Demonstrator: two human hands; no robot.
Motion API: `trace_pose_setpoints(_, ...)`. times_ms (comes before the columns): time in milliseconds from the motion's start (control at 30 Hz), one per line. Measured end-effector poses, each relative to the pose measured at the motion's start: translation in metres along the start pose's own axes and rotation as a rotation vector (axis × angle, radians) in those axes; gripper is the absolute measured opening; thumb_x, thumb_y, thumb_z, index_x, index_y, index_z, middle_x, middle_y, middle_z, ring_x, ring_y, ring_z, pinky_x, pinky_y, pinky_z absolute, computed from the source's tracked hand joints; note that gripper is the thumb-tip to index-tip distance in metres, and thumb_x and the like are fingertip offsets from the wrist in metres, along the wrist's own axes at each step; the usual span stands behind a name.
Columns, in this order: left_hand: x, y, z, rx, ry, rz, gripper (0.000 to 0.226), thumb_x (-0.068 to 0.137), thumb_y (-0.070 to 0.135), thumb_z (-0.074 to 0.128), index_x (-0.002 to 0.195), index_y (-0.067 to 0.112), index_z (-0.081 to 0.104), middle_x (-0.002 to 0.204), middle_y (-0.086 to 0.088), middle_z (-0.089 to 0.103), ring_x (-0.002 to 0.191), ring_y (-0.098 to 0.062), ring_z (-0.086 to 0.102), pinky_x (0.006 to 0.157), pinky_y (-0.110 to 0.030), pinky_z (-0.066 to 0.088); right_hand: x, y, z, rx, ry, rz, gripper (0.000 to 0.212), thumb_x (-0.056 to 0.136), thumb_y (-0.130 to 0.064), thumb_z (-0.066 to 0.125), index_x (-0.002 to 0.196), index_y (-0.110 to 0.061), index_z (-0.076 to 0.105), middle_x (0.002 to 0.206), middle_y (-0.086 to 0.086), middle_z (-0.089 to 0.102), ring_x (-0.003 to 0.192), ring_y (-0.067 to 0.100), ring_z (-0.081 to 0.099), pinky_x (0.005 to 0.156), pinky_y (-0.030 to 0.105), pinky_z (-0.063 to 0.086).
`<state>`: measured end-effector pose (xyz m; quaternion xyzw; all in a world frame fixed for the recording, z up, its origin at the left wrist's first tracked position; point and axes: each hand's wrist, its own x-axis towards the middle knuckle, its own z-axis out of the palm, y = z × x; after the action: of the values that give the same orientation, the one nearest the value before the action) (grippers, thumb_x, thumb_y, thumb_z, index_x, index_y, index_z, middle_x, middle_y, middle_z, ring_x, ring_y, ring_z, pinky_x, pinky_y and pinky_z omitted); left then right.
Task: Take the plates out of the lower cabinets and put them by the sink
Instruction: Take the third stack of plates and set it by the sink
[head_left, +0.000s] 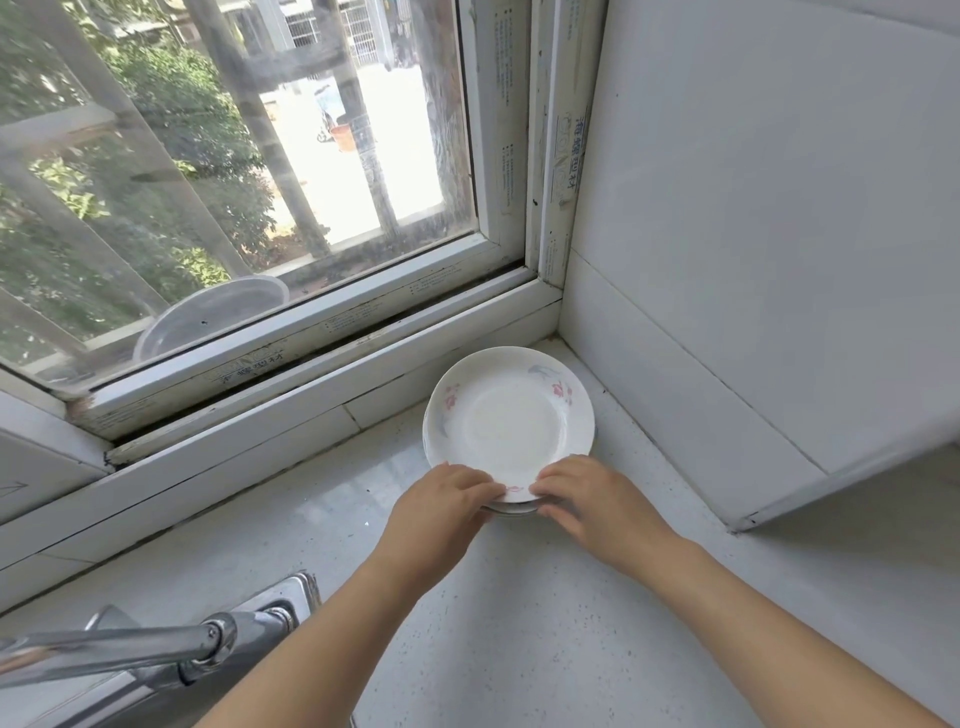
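Window (234, 156): large, white frame, on the far left side; the glass is a little dusty and the lower track is dark with dirt.
Outside: metal bars (260, 124), green trees on the left, a sunlit street farther away.
Plastic container (208, 317): clear, round, it stands outside behind the glass.
Window sill (291, 410): white, runs from near left to the far corner.
Wall (753, 234): white tiles on the right, meeting the window frame in the corner.
Countertop (519, 623): pale grey with small dark specks.
Faucet (130, 649): chrome, near left.
Light: bright daylight.
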<state>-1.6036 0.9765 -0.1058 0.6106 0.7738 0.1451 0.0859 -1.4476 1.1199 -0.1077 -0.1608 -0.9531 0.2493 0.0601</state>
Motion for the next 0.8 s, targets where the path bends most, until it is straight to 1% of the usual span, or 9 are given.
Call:
trace_pose_setpoints(100,-0.004,0.001,0.000,0.001,0.036,-0.025,0.029,0.072,0.019,0.077,0.098,0.031,0.069,0.092,0.016,0.069,0.081,-0.014,0.064,0.055,-0.023,0.049,0.000,0.000,0.003,0.021,0.010,-0.023,0.017,0.077,-0.015,0.070,0.094,-0.015,0.070,0.094,-0.002,0.070,0.090,0.019,0.064,0.079,0.021,0.046)
trace_pose_setpoints(233,-0.003,0.003,0.000,-0.005,0.044,-0.054,0.027,0.072,0.020,0.077,0.096,0.031,0.069,0.091,0.014,0.070,0.081,-0.016,0.064,0.056,-0.025,0.050,0.002,0.000,0.005,0.037,0.013,-0.008,0.016,0.080,-0.016,0.067,0.096,-0.016,0.069,0.097,-0.003,0.069,0.095,0.019,0.062,0.080,0.029,0.052)
trace_pose_setpoints(333,-0.001,0.003,0.001,0.011,0.030,-0.063,0.024,0.074,0.022,0.075,0.097,0.030,0.070,0.093,0.014,0.070,0.083,-0.017,0.064,0.059,-0.027,0.052,0.002,0.000,0.004,0.020,0.015,0.006,0.017,0.082,-0.017,0.066,0.098,-0.016,0.069,0.099,-0.003,0.068,0.098,0.019,0.061,0.082,0.027,0.050)
trace_pose_setpoints(433,-0.004,0.006,-0.001,0.019,0.020,-0.045,0.022,0.077,0.024,0.072,0.099,0.028,0.069,0.096,0.013,0.070,0.085,-0.018,0.064,0.063,-0.029,0.053,0.001,-0.004,-0.001,0.002,0.000,0.038,0.018,0.086,-0.021,0.062,0.103,-0.017,0.068,0.105,-0.004,0.067,0.103,0.017,0.057,0.081,0.024,0.046)
trace_pose_setpoints(533,-0.004,0.011,-0.007,0.035,0.014,-0.040,0.023,0.080,0.025,0.068,0.103,0.028,0.068,0.102,0.011,0.069,0.091,-0.019,0.064,0.070,-0.030,0.052,0.000,-0.009,-0.008,-0.017,-0.009,0.069,0.021,0.088,-0.026,0.059,0.106,-0.017,0.066,0.111,-0.005,0.064,0.109,0.015,0.053,0.080,0.023,0.045)
trace_pose_setpoints(633,-0.005,0.023,-0.019,0.029,0.021,-0.058,0.030,0.084,0.027,0.063,0.114,0.027,0.064,0.115,0.009,0.065,0.105,-0.019,0.060,0.083,-0.030,0.048,-0.004,-0.017,-0.019,-0.002,0.017,0.100,0.026,0.087,-0.027,0.061,0.110,-0.018,0.064,0.118,-0.006,0.062,0.115,0.014,0.051,0.085,0.031,0.049)
trace_pose_setpoints(700,-0.009,0.030,-0.028,0.022,0.016,-0.082,0.033,0.089,0.031,0.057,0.122,0.028,0.059,0.124,0.012,0.060,0.115,-0.015,0.054,0.090,-0.028,0.043,-0.011,-0.023,-0.028,0.003,0.023,0.111,0.029,0.087,-0.030,0.060,0.114,-0.019,0.063,0.122,-0.008,0.060,0.118,0.012,0.049,0.089,0.030,0.048)
trace_pose_setpoints(733,-0.012,0.033,-0.032,0.021,0.019,-0.089,0.034,0.089,0.033,0.055,0.123,0.029,0.057,0.126,0.012,0.058,0.117,-0.014,0.052,0.091,-0.028,0.042,-0.015,-0.027,-0.032,0.003,0.030,0.109,0.030,0.087,-0.030,0.060,0.116,-0.020,0.062,0.123,-0.008,0.059,0.119,0.011,0.048,0.090,0.029,0.046)
trace_pose_setpoints(800,-0.022,0.041,-0.042,0.024,0.043,-0.108,0.035,0.089,0.033,0.055,0.124,0.029,0.056,0.127,0.012,0.057,0.118,-0.014,0.052,0.089,-0.027,0.043,-0.025,-0.034,-0.041,0.016,0.043,0.111,0.031,0.087,-0.032,0.060,0.117,-0.021,0.061,0.124,-0.010,0.058,0.119,0.009,0.048,0.092,0.024,0.043)
